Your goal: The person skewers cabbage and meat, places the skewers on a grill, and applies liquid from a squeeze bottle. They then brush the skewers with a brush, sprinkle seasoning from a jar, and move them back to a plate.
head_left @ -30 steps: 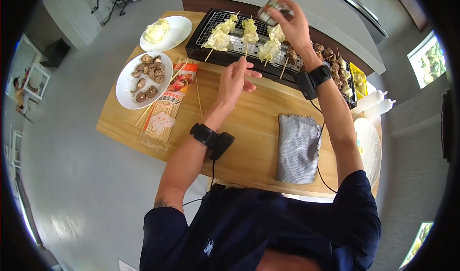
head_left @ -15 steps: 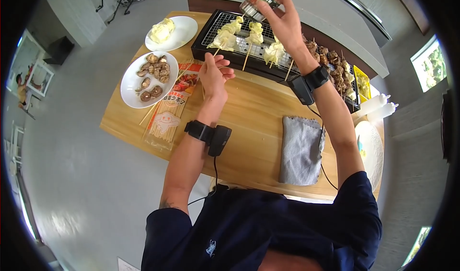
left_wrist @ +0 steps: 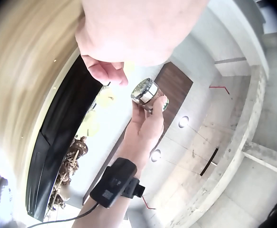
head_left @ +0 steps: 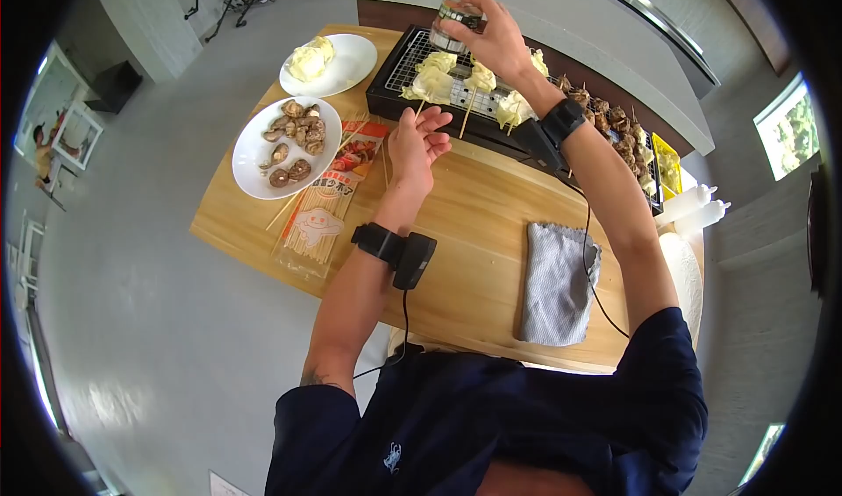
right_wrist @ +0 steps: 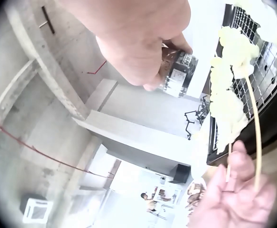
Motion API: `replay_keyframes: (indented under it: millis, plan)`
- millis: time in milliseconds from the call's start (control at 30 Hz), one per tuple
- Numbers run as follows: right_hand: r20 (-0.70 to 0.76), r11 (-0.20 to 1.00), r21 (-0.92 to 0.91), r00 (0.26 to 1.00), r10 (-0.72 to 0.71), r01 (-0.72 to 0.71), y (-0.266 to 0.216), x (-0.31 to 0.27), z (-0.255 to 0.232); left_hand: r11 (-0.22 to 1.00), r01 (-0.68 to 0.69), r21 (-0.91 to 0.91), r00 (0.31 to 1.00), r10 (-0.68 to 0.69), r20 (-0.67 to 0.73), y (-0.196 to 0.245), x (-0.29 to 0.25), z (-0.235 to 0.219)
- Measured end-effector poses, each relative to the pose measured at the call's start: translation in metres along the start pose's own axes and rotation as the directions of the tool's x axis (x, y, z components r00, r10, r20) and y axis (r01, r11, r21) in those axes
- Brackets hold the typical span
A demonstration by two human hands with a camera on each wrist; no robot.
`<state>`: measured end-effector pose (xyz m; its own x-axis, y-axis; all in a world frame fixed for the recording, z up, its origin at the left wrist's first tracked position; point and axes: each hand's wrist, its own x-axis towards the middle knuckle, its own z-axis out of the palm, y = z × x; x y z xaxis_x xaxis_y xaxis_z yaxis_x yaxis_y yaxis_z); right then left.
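Observation:
My right hand grips a clear seasoning jar with a dark label, held tilted above the left end of the black grill. In the right wrist view the jar sits between thumb and fingers. Below it on the wire mesh lies a skewer of cabbage leaves. My left hand is at the grill's front edge, its fingertips pinching the stick of this leftmost cabbage skewer. More cabbage skewers lie to the right, and browned meat skewers fill the far right end.
Left on the wooden table stand a bowl of mushrooms, a plate with cabbage and a packet of bamboo sticks. A grey cloth lies front right. White squeeze bottles and a yellow container stand beyond.
My right hand has carried the jar leftward from over the middle skewers to the leftmost one. My left hand has moved left from an open pose to that skewer's stick.

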<state>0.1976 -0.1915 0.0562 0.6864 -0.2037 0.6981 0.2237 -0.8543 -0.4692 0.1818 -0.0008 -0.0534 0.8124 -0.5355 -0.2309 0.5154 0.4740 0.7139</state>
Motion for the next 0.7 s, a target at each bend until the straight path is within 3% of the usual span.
replay_keyframes:
  millis: [33,133,167,233,267,333,400,433,500,533,600,700]
  plan:
    - [-0.02,0.996,-0.003,0.995,0.093,-0.093,0.001,0.006,0.001,1.0,-0.001,-0.001,1.0,0.001,0.003,0.001,0.001,-0.001]
    - [-0.07,1.0,-0.029,0.998,-0.004,0.002,0.005,0.012,0.003,0.999,0.044,0.013,0.999,-0.045,0.017,0.001,0.006,-0.006]
    - [0.015,1.0,-0.031,1.0,0.001,0.0,0.006,0.014,0.0,0.998,0.058,-0.022,0.998,-0.057,0.032,0.001,0.008,-0.008]
    - [-0.073,0.998,-0.016,0.996,0.056,-0.057,0.014,0.017,0.004,0.996,0.065,-0.061,0.997,-0.062,0.052,0.003,0.012,-0.009]
    - [-0.151,0.994,0.004,0.982,0.111,-0.112,0.02,0.019,0.008,0.998,0.03,-0.06,0.998,-0.027,0.049,0.003,0.013,-0.008]
    - [-0.121,0.996,0.004,0.989,0.087,-0.087,0.022,0.019,0.009,0.998,-0.002,-0.063,0.999,0.004,0.042,0.005,0.009,-0.007]
    - [-0.043,0.994,0.039,0.993,0.108,-0.106,0.015,0.016,0.004,0.98,-0.133,0.149,0.991,0.127,0.05,0.012,0.003,-0.002]
    - [-0.038,0.994,0.036,0.993,0.107,-0.106,0.012,0.016,0.001,0.981,-0.132,0.144,0.991,0.126,0.049,0.014,0.001,0.001]
    - [-0.097,0.98,0.142,0.984,0.153,-0.138,0.004,0.017,-0.004,0.906,-0.274,0.321,0.961,0.252,0.111,0.018,-0.003,0.003]
    - [-0.093,0.98,0.141,0.983,0.155,-0.141,0.001,0.018,-0.007,0.908,-0.27,0.32,0.963,0.248,0.108,0.018,-0.002,0.003]
    - [-0.147,0.979,0.184,0.982,0.116,-0.088,-0.005,0.021,-0.015,0.851,-0.383,0.359,0.923,0.368,0.112,0.017,-0.001,0.003]
    - [-0.067,0.926,0.357,0.986,0.152,-0.119,-0.028,0.022,-0.023,0.806,-0.449,0.385,0.888,0.449,0.095,0.017,0.001,0.003]
